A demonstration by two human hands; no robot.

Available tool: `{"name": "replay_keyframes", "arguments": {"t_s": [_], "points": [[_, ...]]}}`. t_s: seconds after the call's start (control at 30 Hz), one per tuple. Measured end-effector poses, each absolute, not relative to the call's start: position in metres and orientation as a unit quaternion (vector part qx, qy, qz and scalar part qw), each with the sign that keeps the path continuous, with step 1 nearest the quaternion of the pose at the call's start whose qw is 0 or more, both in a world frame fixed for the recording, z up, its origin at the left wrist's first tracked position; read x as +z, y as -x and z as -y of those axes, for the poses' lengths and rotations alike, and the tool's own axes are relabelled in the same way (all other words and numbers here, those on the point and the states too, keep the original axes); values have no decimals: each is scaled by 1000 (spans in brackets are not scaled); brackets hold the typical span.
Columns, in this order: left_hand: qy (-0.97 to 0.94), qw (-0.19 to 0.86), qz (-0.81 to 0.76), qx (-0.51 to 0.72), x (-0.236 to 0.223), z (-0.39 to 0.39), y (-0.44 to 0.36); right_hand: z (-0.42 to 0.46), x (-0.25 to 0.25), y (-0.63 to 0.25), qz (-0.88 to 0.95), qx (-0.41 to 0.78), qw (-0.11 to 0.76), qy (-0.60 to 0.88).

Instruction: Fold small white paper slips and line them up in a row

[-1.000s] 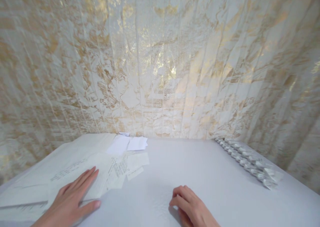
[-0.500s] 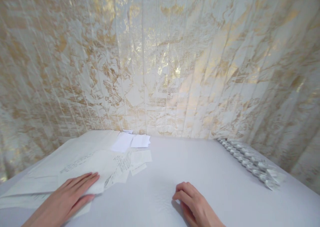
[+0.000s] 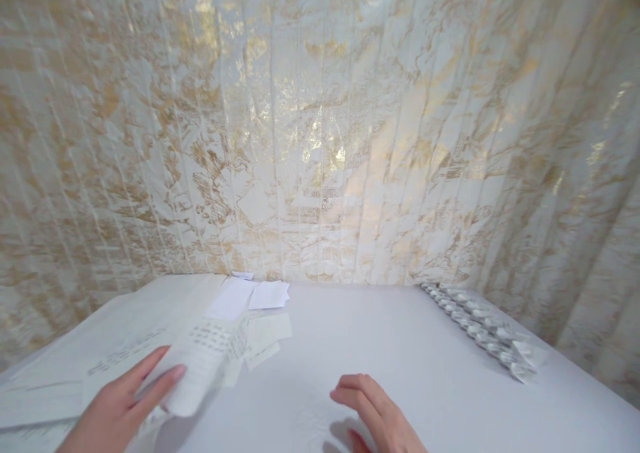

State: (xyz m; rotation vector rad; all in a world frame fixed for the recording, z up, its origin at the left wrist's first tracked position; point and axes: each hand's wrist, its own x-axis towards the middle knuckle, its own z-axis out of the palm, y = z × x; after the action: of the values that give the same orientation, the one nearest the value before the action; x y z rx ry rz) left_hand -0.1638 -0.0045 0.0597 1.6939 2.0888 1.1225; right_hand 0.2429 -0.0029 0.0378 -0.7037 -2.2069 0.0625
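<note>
My left hand [image 3: 125, 396] grips a printed paper sheet [image 3: 197, 363] between thumb and fingers. The sheet is raised and curled, and its print is smeared by motion. Beneath and behind it lie large printed papers [image 3: 125, 326] spread over the left of the table. My right hand [image 3: 373, 410] hovers just above the white tabletop, fingers loosely bent and thumb apart from them, holding nothing. Small white slips [image 3: 269, 295] and a few printed slips [image 3: 270, 333] lie just beyond the raised sheet.
Rows of small silvery, shiny pieces [image 3: 475, 326] lie along the right side of the white table [image 3: 360, 333]. A white and gold patterned curtain [image 3: 320, 140] hangs right behind the table's far edge.
My left hand, flat on the papers before, has closed on a sheet and lifted its near edge. The right hand's thumb has parted from its fingers. The view has shifted slightly.
</note>
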Motion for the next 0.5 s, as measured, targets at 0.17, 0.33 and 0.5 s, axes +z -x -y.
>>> {"name": "replay_keyframes", "arguments": {"t_s": [0.17,0.33,0.5], "points": [[-598,572,-456,327,93,-13,42,10,70,-251,913,-177,284,234],[-618,607,-410,287,72,-26,-15,10,76,-257,920,-232,242,202],[-717,495,-429,238,63,-12,-18,4,63,-261,960,-31,199,195]]}}
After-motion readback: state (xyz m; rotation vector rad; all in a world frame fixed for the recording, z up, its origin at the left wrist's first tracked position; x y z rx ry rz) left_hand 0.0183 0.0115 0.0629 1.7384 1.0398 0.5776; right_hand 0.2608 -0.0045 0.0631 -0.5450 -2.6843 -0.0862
